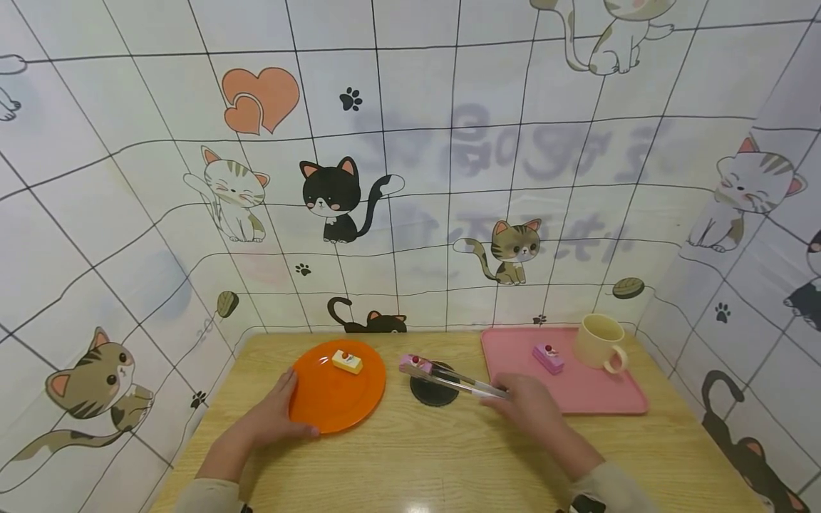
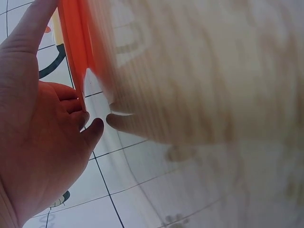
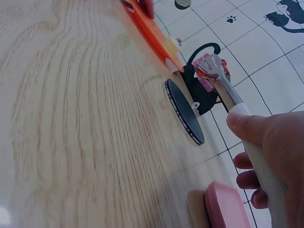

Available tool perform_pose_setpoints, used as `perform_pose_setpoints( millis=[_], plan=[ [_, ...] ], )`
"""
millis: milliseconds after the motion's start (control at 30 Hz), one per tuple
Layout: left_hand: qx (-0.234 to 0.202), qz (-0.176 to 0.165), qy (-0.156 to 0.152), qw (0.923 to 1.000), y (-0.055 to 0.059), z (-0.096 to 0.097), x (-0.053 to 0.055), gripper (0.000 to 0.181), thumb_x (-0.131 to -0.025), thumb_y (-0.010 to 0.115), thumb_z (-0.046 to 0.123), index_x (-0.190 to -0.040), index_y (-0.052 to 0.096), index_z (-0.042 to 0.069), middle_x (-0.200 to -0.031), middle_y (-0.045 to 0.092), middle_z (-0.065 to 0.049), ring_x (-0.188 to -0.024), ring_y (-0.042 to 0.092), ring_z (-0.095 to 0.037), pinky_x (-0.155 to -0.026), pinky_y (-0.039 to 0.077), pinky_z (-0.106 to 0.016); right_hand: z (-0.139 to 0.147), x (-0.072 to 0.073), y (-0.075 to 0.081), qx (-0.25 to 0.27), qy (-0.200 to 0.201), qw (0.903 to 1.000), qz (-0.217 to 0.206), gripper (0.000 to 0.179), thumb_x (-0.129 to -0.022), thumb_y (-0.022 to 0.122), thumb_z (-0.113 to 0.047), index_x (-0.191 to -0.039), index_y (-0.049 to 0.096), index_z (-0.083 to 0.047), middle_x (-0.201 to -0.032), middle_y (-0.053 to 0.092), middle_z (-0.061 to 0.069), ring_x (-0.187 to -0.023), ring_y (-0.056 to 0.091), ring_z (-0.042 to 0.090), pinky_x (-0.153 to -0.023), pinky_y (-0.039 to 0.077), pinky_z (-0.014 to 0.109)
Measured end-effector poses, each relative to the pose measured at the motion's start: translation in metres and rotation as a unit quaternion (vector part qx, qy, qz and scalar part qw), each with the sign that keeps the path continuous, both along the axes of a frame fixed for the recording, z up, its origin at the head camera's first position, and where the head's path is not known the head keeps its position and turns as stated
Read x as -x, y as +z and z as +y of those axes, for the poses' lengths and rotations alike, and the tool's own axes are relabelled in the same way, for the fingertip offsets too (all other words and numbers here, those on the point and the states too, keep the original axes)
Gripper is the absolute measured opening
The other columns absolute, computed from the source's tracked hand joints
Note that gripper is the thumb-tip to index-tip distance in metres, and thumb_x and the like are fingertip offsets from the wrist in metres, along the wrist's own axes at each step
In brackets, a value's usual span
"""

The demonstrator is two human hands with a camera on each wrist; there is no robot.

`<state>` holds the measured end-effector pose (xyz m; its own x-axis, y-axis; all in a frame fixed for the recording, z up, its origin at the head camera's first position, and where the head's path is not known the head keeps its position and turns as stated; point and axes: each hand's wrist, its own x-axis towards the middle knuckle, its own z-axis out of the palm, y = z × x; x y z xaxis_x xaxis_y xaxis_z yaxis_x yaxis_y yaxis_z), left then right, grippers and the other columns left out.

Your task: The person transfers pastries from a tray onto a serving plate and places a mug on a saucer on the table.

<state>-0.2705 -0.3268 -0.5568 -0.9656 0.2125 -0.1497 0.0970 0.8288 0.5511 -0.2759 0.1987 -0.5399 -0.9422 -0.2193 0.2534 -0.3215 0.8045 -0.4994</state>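
One pink cake piece, pinched in tongs gripped by the right hand, lies left of that hand, raised off the bench; the tongs' long axis points leftward. Farther left, past the black disc, is the orange plate, bearing a yellow cake; the left hand, nearer it, spreads wide against its rim.

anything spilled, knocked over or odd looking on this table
Nothing stands out. The cup stands upright on the pink tray beside a pink cake piece, a yellow cake piece sits on the orange plate, and the right hand holds another pink piece up in the tongs. I see no spill or damage.
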Motion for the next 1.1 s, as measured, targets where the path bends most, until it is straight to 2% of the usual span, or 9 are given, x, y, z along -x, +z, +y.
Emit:
perform_pose_setpoints(
  millis=[133,600,867,1100],
  plan=[
    [0.000,0.000,0.002,1.0000,0.000,0.000,0.000,0.146,-0.076,0.099,0.058,-0.172,0.013,-0.010,-0.181,0.006,-0.032,-0.165,0.013,-0.055,-0.129,0.023,-0.072,-0.012,0.003,0.000,0.000,-0.003,0.9999,-0.011,0.028,-0.089,0.094,-0.035,-0.083,0.069,-0.025,-0.071,0.055,-0.015,-0.066,0.048,0.009,-0.063,0.044,0.032],
    [-0.004,0.008,-0.004,1.0000,-0.001,-0.001,0.000,0.145,-0.077,0.099,0.057,-0.171,0.014,-0.012,-0.180,0.006,-0.033,-0.165,0.013,-0.056,-0.129,0.023,-0.072,-0.049,0.008,-0.002,-0.007,0.034,0.9994,-0.009,0.027,-0.088,0.093,-0.040,-0.083,0.069,-0.028,-0.070,0.054,-0.017,-0.065,0.047,0.007,-0.061,0.044,0.029],
    [-0.003,0.004,-0.001,1.0000,-0.001,-0.001,0.000,0.144,-0.077,0.099,0.057,-0.172,0.014,-0.011,-0.180,0.006,-0.033,-0.165,0.013,-0.055,-0.129,0.023,-0.072,-0.067,0.014,-0.011,-0.032,0.048,0.9981,-0.021,0.026,-0.090,0.090,-0.049,-0.088,0.071,-0.030,-0.072,0.055,-0.018,-0.065,0.047,0.006,-0.060,0.043,0.029],
    [-0.005,0.002,-0.001,1.0000,-0.002,-0.001,0.001,0.144,-0.076,0.099,0.057,-0.172,0.014,-0.011,-0.181,0.005,-0.033,-0.165,0.012,-0.056,-0.129,0.023,-0.072,-0.082,0.016,-0.009,-0.043,0.062,0.9971,-0.009,0.028,-0.090,0.090,-0.047,-0.086,0.068,-0.030,-0.070,0.053,-0.017,-0.064,0.045,0.005,-0.058,0.041,0.028]
  ],
)
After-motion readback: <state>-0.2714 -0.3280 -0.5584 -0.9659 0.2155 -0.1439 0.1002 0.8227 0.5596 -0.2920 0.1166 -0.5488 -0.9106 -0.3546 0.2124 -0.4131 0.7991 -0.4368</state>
